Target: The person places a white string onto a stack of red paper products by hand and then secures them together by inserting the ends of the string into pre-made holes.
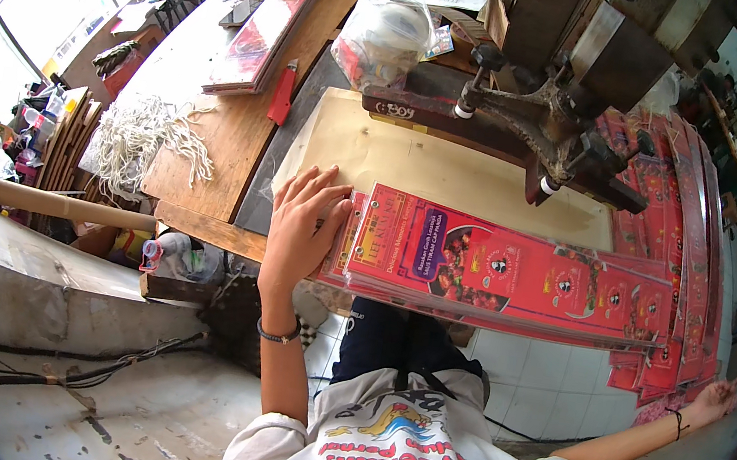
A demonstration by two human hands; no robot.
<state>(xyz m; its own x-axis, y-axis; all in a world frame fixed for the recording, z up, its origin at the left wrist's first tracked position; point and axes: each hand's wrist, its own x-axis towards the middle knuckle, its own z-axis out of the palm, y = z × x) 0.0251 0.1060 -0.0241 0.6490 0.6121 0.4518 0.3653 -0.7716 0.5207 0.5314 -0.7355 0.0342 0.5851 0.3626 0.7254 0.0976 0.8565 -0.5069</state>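
My left hand (299, 226) lies with its fingers stretched out over the front left edge of a pale board (451, 171). Its thumb side touches the left end of a stack of red printed plastic-covered strips (521, 273), which runs along the bench front toward the right. Above the board stands a dark press machine with a long bar (483, 138) and black knobs. Far out to the right, my right hand (715, 398) is curled beside more piled red strips (688, 309). What its fingers hold, if anything, is too small to make out.
A red box cutter (283, 93) lies on the wooden bench, beside another stack of red sheets (269, 31). White strings (151, 146) hang in a tangle at the left. A clear plastic bag (385, 37) stands behind the board. A cardboard tube (56, 200) juts in at left.
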